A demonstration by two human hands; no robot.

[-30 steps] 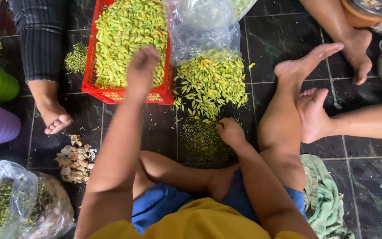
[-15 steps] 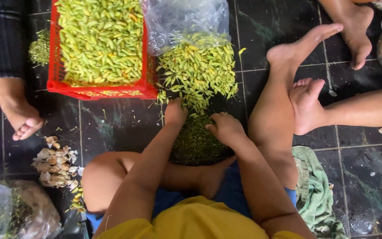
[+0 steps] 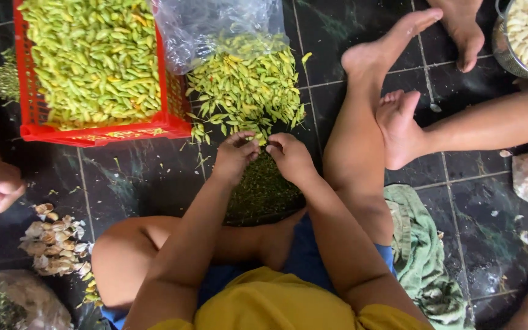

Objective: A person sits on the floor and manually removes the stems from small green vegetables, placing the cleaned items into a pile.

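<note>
Dark tiled floor (image 3: pixel 142 183): left hand (image 3: pixel 234 154) and right hand (image 3: pixel 289 156) pinch together on something too small to tell, above dark trimmings (image 3: pixel 264 189). Yellow-green buds (image 3: pixel 245 85) lie heaped just beyond; a red crate (image 3: pixel 93 131), far left, is full.

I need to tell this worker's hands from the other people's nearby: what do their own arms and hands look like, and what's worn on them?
Both arms are bare along their visible length, with no gloves, rings, watch or bracelets showing. The left hand and right hand are uncovered, with short fingers. The arms come out of a yellow top; blue shorts show below it.
</note>
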